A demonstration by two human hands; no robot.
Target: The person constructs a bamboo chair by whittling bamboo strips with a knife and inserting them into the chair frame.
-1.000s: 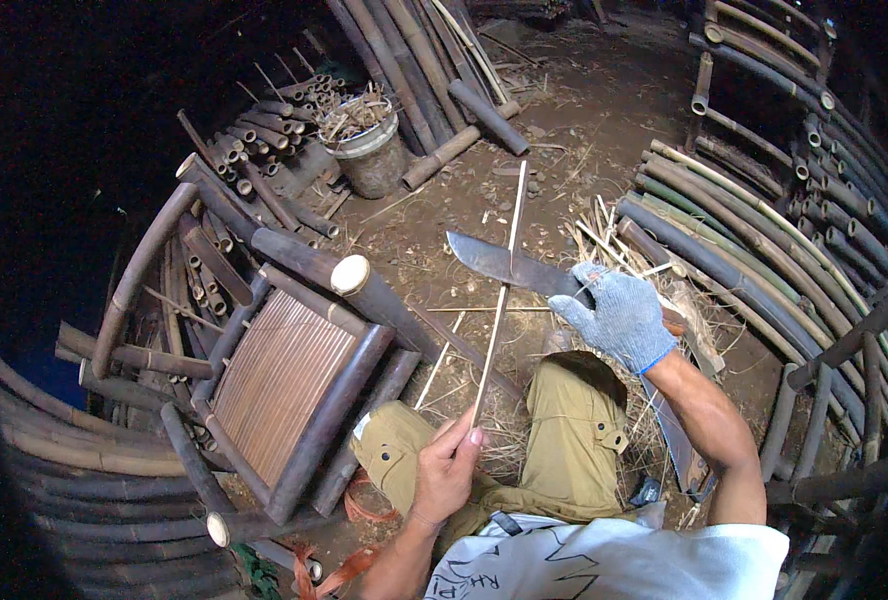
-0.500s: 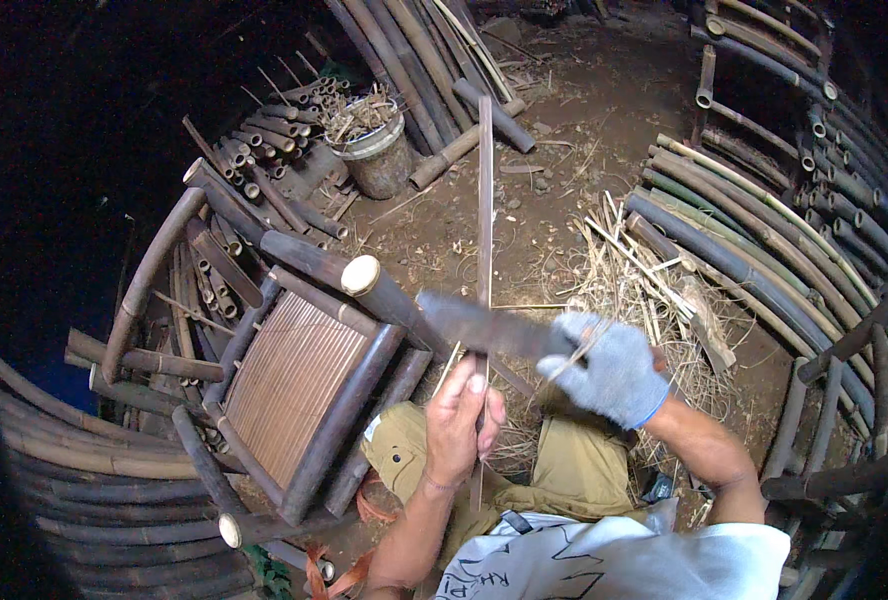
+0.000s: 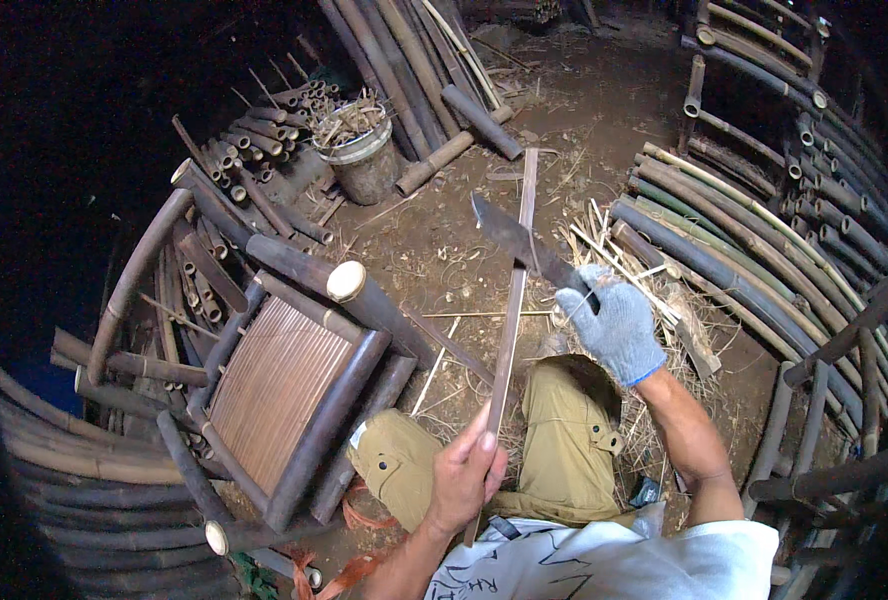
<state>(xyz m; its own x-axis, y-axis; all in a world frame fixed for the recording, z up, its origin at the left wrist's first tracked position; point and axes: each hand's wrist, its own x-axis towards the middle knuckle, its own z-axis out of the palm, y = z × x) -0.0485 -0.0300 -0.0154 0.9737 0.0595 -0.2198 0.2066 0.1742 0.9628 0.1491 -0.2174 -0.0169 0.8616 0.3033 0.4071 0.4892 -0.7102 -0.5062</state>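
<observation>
My bare left hand (image 3: 469, 470) is closed round the lower part of a long bamboo strip (image 3: 513, 318), which slants up and away from my lap. In my gloved right hand (image 3: 616, 325) is a machete (image 3: 509, 235) with a broad dark blade, its tip pointing to the far left. The blade crosses the strip at its upper half, and a thin curl shows along the strip there. Most of the machete's handle is hidden by the grey glove.
To the left stands a dark bamboo chair frame (image 3: 364, 355) with a slatted panel (image 3: 284, 370). A bucket of shavings (image 3: 359, 165) sits beyond it. Bamboo poles (image 3: 734, 250) lie stacked at the right, near a heap of shavings (image 3: 679, 385).
The machete has moved up the strip, away from my left hand. My left hand has come lower toward my lap, and the strip now leans to the right.
</observation>
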